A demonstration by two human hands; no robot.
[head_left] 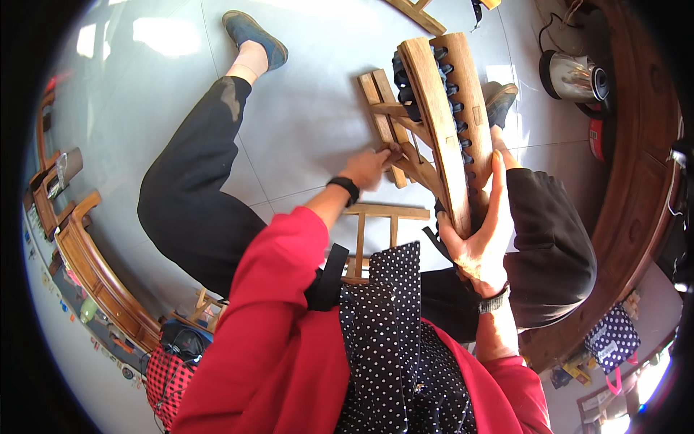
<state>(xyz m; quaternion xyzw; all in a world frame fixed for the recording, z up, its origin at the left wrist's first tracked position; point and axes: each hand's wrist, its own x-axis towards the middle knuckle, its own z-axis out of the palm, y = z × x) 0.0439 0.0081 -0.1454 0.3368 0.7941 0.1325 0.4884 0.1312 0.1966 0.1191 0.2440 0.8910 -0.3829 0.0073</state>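
A wooden folding stool [438, 119] is tilted up between my knees. Two thick seat rails lie close together, with dark blue cord lacing [454, 90] running between them. My right hand [486, 242] wraps the near end of the rails, thumb on one side and fingers stretched along the other. Lower down, my left hand [366, 168] is closed at the crossed legs [416, 160], its fingertips against the wood beside the foot bars [382, 108]. What lies inside those fingers is partly hidden.
Below the stool stands another wooden frame [390, 212] on the tiled floor. More wooden parts [418, 13] lie at the far edge. A metal kettle [577, 77] is by the curved wooden furniture [636, 173] on the right. At left is a wooden bench [108, 271].
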